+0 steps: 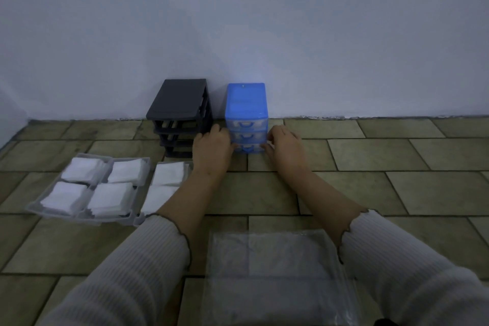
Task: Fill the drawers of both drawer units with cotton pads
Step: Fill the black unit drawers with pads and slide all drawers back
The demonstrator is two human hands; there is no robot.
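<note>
- Left hand (pixel 211 149) curls against the left side of the blue drawer unit (pixel 246 114), fingers gripping its lower corner.
- Right hand (pixel 284 147) does the same on the right side, fingertips pinching at the bottom drawer (pixel 248 148).
- The blue unit stands at the floor's (pixel 397 188) far edge, against the wall, all three drawers in.
- Just beside it, left, the dark drawer unit (pixel 180 114), frame gaping.
- Nearer, left, clear trays (pixel 84 185) of cotton pads (pixel 113 194).
- Clear plastic bag (pixel 275 272) at the near edge, between the sleeves.
</note>
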